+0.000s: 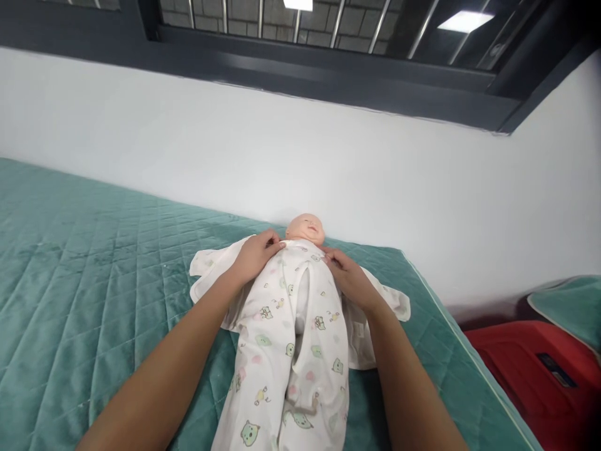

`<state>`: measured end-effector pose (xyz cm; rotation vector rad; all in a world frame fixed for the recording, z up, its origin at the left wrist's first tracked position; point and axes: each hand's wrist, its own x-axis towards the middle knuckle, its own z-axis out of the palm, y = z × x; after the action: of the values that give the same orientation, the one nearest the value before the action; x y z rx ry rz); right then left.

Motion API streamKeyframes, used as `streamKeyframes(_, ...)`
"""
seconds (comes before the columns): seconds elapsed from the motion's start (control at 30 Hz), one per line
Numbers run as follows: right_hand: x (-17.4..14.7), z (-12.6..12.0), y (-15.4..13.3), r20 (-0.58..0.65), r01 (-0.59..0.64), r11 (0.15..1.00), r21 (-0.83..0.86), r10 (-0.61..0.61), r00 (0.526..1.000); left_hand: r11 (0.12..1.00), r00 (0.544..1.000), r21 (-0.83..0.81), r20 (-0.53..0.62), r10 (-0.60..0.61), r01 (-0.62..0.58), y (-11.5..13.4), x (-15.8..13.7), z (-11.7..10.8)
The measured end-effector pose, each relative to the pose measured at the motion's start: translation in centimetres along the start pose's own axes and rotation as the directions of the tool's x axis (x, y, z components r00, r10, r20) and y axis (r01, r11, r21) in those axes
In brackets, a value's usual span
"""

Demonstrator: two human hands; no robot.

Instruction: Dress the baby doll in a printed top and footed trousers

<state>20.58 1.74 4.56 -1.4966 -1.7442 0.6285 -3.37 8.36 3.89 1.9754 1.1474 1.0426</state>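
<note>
Here, a smooth-headed doll lies on its back on a green quilted mattress, head near the white wall. White trousers, printed with green animal faces and pink patches, stretch over its body, a slit open at the centre; a white top spreads beneath. The left hand pinches one corner of the waistband; the right hand curls at the other, its grip unclear.
</note>
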Motion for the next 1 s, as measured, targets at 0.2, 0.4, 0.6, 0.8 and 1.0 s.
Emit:
streamKeyframes(0.2,1.2,1.5,0.8,-0.264,-0.099,0.985,-0.143,0.058,0.963,0.988,0.995,0.156,-0.103,0.004,0.012,-1.7,1.3,1.0)
streamKeyframes(0.4,1.6,2.5,1.6,-0.338,-0.129,0.991,-0.032,0.111,0.935,0.987,0.994,0.155,-0.107,-0.024,0.04,-2.2,1.4,1.2)
streamKeyframes(0.6,1.1,2.3,1.4,-0.245,0.032,0.993,0.113,-0.004,0.97,0.985,0.988,0.096,0.065,0.14,-0.146,-1.5,0.8,0.4)
streamKeyframes(0.8,0.1,1.9,1.2,-0.181,0.046,0.998,0.037,-0.039,0.983,0.96,0.971,0.164,0.11,0.213,-0.229,-1.4,-0.5,-0.1)
streamKeyframes(1.0,-2.4,2.3,-1.8,-0.29,0.039,0.992,0.124,-0.001,0.957,0.945,0.96,0.265,-0.15,0.238,-0.193,-2.1,-3.9,-0.3)
